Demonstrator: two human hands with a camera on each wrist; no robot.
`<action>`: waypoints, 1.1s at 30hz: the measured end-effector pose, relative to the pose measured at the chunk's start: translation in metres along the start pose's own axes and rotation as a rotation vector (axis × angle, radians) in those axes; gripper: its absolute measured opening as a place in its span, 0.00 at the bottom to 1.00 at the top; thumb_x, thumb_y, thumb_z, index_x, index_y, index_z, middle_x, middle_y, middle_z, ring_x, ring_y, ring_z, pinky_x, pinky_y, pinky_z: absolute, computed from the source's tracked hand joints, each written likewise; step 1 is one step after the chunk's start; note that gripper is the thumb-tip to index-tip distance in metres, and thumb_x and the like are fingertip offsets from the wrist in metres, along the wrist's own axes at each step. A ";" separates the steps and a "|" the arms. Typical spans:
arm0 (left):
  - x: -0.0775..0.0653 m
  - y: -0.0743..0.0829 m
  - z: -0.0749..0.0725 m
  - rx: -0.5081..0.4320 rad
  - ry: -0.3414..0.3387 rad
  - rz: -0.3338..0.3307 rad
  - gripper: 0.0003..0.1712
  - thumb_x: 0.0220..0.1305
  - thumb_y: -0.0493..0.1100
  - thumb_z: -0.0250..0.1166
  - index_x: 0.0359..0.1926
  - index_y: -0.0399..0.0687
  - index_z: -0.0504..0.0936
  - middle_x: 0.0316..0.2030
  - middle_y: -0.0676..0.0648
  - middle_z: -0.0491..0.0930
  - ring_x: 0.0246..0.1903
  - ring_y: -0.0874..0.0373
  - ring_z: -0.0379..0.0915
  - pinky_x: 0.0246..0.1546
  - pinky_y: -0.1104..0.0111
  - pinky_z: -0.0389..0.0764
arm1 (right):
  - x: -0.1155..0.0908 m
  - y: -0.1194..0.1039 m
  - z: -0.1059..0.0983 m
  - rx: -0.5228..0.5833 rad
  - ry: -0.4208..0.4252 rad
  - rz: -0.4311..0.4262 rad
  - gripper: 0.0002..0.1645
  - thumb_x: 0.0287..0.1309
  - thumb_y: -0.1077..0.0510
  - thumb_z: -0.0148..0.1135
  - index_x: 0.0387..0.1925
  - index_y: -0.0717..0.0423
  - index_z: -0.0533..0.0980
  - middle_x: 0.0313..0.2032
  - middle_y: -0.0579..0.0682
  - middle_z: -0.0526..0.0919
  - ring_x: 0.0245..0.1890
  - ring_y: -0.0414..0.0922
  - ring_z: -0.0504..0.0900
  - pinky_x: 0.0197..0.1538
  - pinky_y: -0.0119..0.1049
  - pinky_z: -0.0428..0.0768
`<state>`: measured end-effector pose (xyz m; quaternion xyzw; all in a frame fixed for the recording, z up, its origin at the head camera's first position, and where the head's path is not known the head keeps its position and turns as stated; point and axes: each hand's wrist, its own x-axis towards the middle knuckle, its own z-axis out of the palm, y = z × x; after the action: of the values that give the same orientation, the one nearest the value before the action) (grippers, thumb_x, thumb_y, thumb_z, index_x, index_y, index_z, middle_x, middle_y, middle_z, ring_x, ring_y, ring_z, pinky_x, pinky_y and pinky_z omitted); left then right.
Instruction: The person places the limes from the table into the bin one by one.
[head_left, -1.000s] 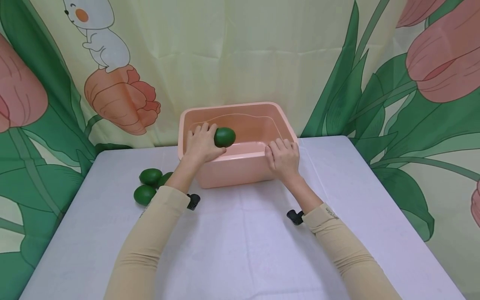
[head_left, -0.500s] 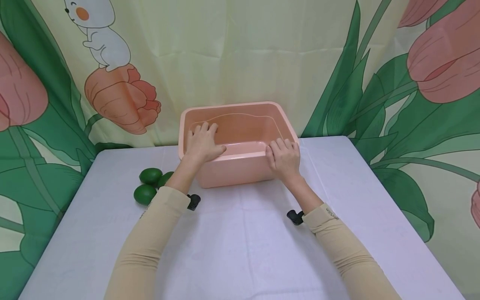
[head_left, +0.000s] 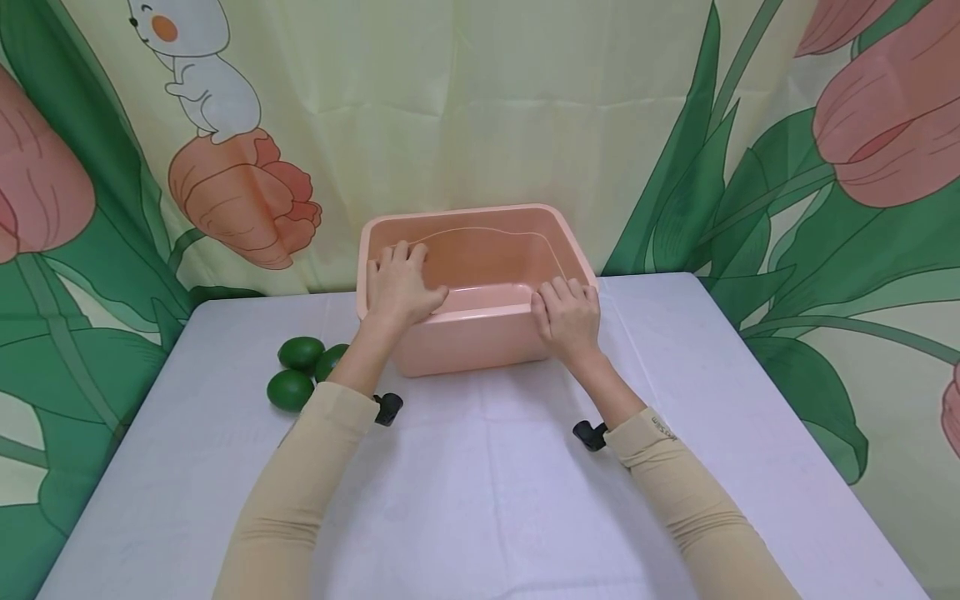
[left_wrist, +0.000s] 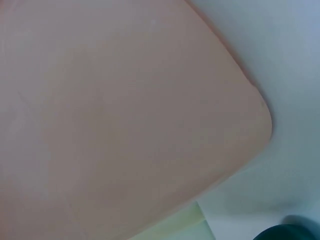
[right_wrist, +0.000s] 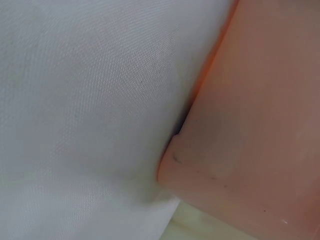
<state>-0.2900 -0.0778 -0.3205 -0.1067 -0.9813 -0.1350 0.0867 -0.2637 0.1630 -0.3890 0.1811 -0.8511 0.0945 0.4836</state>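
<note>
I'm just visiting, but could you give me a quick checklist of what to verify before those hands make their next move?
1. Bin upright on the table: ok.
2. Right hand gripping the bin, at its near right corner: ok.
3. Left hand free: ok, fingers spread at the bin's left end, no fruit showing in it.
4. Fruits outside the bin in full view: not ok; three show, but the left forearm partly covers one.
5. Bin empty: cannot tell; part of its floor is hidden.

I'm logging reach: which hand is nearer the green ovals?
Left. The left hand is beyond and right of the green ovals, at the pink tub; the right hand is farther right, gripping its rim.
</note>
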 end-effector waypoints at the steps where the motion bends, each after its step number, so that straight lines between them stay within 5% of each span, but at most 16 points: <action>1: -0.001 0.000 -0.001 -0.008 0.007 0.000 0.33 0.52 0.58 0.58 0.57 0.48 0.67 0.52 0.44 0.66 0.56 0.45 0.56 0.50 0.52 0.60 | 0.000 0.000 0.000 0.001 0.001 0.001 0.20 0.60 0.52 0.39 0.22 0.58 0.71 0.22 0.53 0.71 0.25 0.52 0.67 0.33 0.46 0.66; 20: -0.029 -0.016 -0.015 -0.071 0.091 -0.038 0.29 0.52 0.55 0.57 0.53 0.46 0.68 0.51 0.42 0.66 0.52 0.46 0.58 0.53 0.49 0.56 | -0.001 0.000 0.001 0.009 -0.009 0.009 0.17 0.58 0.54 0.41 0.22 0.58 0.70 0.22 0.53 0.70 0.25 0.52 0.67 0.33 0.46 0.65; 33: -0.048 -0.041 -0.029 -0.102 0.154 -0.092 0.28 0.54 0.56 0.56 0.52 0.45 0.69 0.51 0.40 0.66 0.51 0.43 0.59 0.52 0.48 0.56 | -0.002 0.001 0.004 0.013 0.029 0.011 0.19 0.60 0.51 0.41 0.21 0.58 0.70 0.21 0.52 0.69 0.24 0.51 0.66 0.32 0.46 0.65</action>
<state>-0.2496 -0.1334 -0.3120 -0.0552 -0.9675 -0.1961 0.1498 -0.2662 0.1632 -0.3926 0.1781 -0.8444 0.1055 0.4941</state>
